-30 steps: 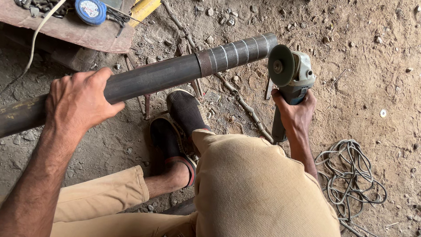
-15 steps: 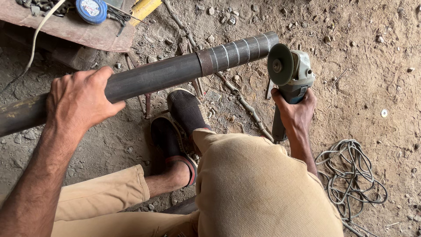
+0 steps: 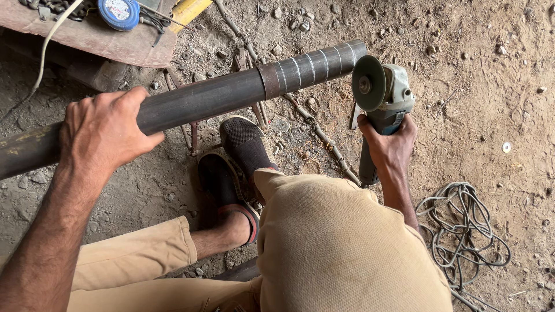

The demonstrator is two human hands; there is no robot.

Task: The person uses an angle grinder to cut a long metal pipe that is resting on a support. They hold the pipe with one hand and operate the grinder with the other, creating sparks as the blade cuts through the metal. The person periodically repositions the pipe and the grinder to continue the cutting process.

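Observation:
A long dark steel pipe point(image 3: 214, 98) runs from the left edge up to the right, its far end ground bright with several ring marks point(image 3: 315, 66). My left hand point(image 3: 104, 130) grips the pipe near its middle from above. My right hand point(image 3: 388, 144) holds a grey angle grinder point(image 3: 387, 95) by its body, the disc point(image 3: 368, 84) upright just right of the pipe's end, close to it but apart.
My knees in tan trousers and black shoes point(image 3: 237, 167) fill the lower middle. A coiled cable point(image 3: 462, 231) lies on the dirt floor at right. A wooden board point(image 3: 98, 34) with a blue tape measure point(image 3: 118, 13) sits top left. Thin metal rods point(image 3: 315, 133) lie under the pipe.
The grinder and my right hand have shifted very slightly; the pipe and my left hand stay in place.

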